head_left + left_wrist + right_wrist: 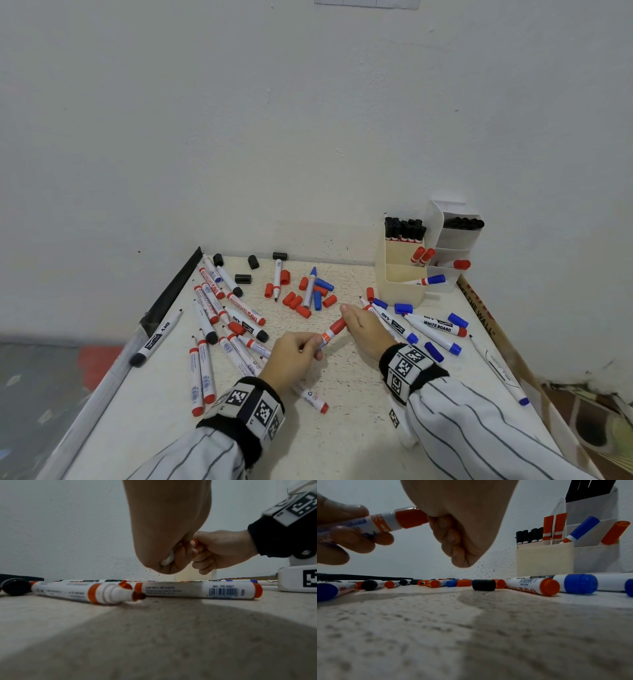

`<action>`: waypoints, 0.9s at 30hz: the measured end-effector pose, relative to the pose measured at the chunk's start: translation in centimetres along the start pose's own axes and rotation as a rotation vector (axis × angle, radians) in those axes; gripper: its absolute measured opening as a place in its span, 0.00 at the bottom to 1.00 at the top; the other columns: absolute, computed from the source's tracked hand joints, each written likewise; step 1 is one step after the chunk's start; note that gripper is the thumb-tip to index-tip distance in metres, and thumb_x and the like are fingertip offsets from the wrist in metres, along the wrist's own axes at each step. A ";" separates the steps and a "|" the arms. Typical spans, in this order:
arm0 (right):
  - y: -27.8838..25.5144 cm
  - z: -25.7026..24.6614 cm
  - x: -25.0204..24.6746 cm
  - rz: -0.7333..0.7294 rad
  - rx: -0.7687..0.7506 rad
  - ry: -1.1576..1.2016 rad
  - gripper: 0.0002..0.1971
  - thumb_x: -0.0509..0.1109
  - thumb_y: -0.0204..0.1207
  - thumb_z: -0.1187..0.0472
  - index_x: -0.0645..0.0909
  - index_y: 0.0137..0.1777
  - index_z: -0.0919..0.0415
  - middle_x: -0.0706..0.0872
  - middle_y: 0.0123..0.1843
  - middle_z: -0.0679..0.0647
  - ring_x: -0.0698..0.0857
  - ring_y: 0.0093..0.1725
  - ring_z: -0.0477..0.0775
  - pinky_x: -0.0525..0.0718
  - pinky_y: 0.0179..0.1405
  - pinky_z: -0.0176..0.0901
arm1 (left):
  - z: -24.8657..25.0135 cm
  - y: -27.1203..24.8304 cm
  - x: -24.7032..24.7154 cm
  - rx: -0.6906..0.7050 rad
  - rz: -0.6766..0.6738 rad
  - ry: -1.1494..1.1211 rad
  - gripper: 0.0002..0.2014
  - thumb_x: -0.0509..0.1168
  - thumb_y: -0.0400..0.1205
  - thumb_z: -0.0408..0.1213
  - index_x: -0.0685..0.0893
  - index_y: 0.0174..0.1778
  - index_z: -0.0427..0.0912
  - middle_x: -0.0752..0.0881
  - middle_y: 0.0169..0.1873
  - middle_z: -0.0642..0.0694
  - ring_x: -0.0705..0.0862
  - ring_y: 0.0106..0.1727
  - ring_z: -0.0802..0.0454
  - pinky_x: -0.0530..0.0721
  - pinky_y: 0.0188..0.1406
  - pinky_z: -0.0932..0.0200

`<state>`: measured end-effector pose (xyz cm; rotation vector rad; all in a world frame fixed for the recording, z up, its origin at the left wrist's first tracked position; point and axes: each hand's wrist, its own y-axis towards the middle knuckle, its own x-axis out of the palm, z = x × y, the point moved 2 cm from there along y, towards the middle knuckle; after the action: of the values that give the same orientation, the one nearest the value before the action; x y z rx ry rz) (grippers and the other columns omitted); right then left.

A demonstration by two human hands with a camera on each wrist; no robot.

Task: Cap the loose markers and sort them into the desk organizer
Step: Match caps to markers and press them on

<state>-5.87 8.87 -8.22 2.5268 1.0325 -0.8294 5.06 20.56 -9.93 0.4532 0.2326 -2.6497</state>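
My left hand (297, 353) grips the white barrel of a red marker (328, 335) just above the table's middle. My right hand (363, 325) holds the red cap (337, 325) that sits on the marker's tip. In the right wrist view the red cap (411, 517) meets the barrel, and my right hand's fingers (453, 539) curl round its far end. The left wrist view shows the marker's barrel (169, 559) inside my fist. The cream desk organizer (400, 277) stands at the back right, with black, red and blue capped markers in its compartments.
Uncapped markers (219, 318) lie scattered on the left of the white table (342, 438). Loose red, blue and black caps (301, 301) lie near the back middle. Blue markers (431, 329) lie right of my right hand. A white wall rises behind.
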 end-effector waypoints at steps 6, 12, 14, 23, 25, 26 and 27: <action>0.2 0.3 -0.1 -0.015 0.036 0.001 0.22 0.51 0.85 0.49 0.63 0.28 0.54 0.63 0.27 0.49 0.65 0.29 0.48 0.63 0.33 0.41 | 0.4 -0.2 -0.2 0.174 0.068 0.106 0.07 0.65 0.81 0.35 0.90 0.46 0.42 0.87 0.32 0.49 0.78 0.30 0.61 0.77 0.34 0.66; 0.0 0.3 0.0 -0.003 0.028 0.060 0.20 0.51 0.85 0.49 0.65 0.30 0.54 0.66 0.30 0.50 0.69 0.33 0.49 0.68 0.40 0.42 | 0.6 -0.1 -0.2 0.190 0.128 0.076 0.09 0.67 0.80 0.35 0.88 0.54 0.45 0.86 0.33 0.56 0.79 0.31 0.64 0.77 0.33 0.71; -0.1 0.1 0.0 -0.004 0.018 0.058 0.20 0.51 0.85 0.49 0.67 0.31 0.52 0.67 0.30 0.49 0.70 0.34 0.47 0.70 0.41 0.41 | 0.7 0.0 -0.2 0.172 0.133 0.076 0.09 0.67 0.80 0.36 0.88 0.54 0.44 0.86 0.35 0.57 0.79 0.33 0.64 0.76 0.37 0.70; 0.4 0.7 -0.6 0.255 0.059 0.100 0.20 0.52 0.85 0.51 0.67 0.31 0.54 0.67 0.27 0.49 0.68 0.30 0.47 0.66 0.33 0.42 | -0.1 0.0 -2.1 -0.135 0.349 0.661 0.15 0.59 0.81 0.42 0.70 0.63 0.46 0.80 0.52 0.49 0.80 0.50 0.52 0.81 0.52 0.54; 0.6 0.9 -0.8 0.320 0.075 0.068 0.19 0.52 0.85 0.51 0.67 0.32 0.54 0.67 0.28 0.49 0.67 0.29 0.46 0.65 0.31 0.41 | -0.2 -0.3 -1.8 -0.270 0.279 0.768 0.22 0.56 0.83 0.43 0.61 0.71 0.43 0.79 0.58 0.45 0.82 0.54 0.48 0.80 0.49 0.53; 0.7 1.0 -0.8 0.340 0.080 0.061 0.19 0.52 0.85 0.51 0.67 0.32 0.55 0.67 0.28 0.49 0.67 0.29 0.46 0.66 0.30 0.39 | -0.2 -0.3 -1.7 -0.295 0.266 0.822 0.24 0.55 0.83 0.43 0.59 0.73 0.42 0.79 0.59 0.44 0.82 0.55 0.47 0.79 0.48 0.53; 0.8 1.2 -0.8 0.354 0.087 0.059 0.19 0.52 0.85 0.50 0.68 0.33 0.56 0.67 0.28 0.50 0.67 0.29 0.46 0.66 0.29 0.39 | -0.2 -0.3 -1.6 -0.307 0.257 0.857 0.24 0.55 0.84 0.43 0.58 0.74 0.41 0.79 0.59 0.44 0.82 0.55 0.47 0.79 0.46 0.54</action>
<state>-6.24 7.29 -8.59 2.7082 0.5467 -0.7135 6.30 21.46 -9.51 1.3754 0.7601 -1.9758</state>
